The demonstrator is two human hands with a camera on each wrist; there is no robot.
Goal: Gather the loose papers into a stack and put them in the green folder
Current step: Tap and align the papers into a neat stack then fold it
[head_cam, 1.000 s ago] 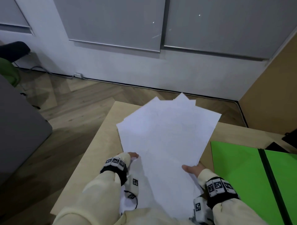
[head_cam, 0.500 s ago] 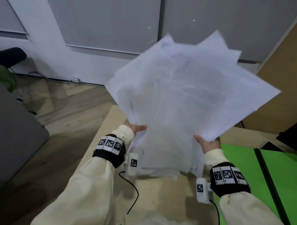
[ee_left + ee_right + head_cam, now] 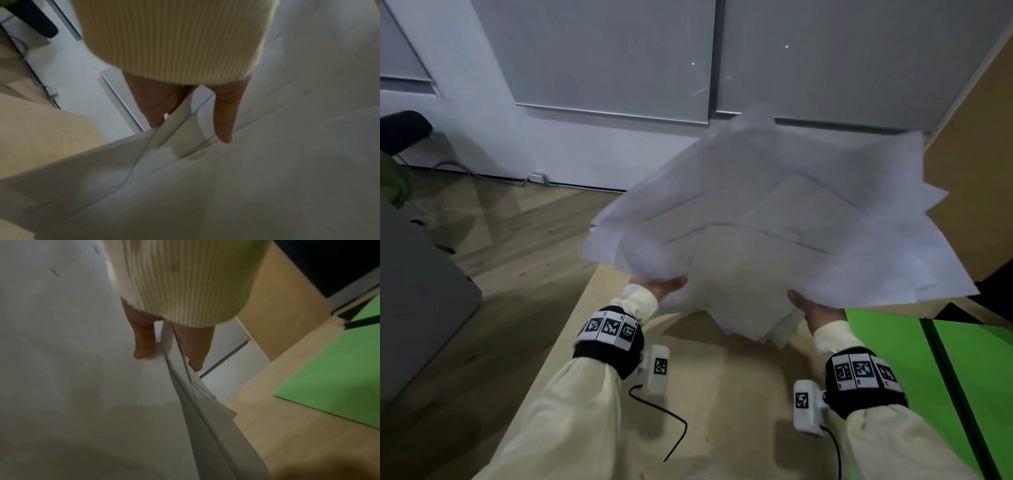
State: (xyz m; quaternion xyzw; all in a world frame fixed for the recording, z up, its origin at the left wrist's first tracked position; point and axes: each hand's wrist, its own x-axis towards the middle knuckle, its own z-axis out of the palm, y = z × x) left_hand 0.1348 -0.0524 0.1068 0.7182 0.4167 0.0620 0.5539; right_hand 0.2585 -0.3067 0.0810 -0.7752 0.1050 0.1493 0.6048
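An uneven sheaf of white papers (image 3: 774, 219) hangs in the air above the wooden table (image 3: 722, 394), its sheets fanned out at different angles. My left hand (image 3: 666, 286) pinches its near left edge, thumb on top (image 3: 223, 116) and fingers underneath. At the near right edge my right hand (image 3: 813, 308) pinches the sheets (image 3: 82, 353) the same way, with the thumb (image 3: 144, 340) on top. The open green folder (image 3: 914, 370) lies flat on the table to the right, a dark spine (image 3: 955, 394) running down its middle; it also shows in the right wrist view (image 3: 337, 379).
The table's left edge (image 3: 571, 329) drops to a wooden floor. A grey cabinet (image 3: 417, 308) stands at the far left. White wall panels (image 3: 613, 68) are behind, and a tan partition (image 3: 972, 171) rises at the right. Wrist camera cables (image 3: 671, 428) trail over the table.
The papers were lifted off the table, swung up almost upright in front of me, and have now tipped forward and lower, more fanned out. Both hands kept their hold.
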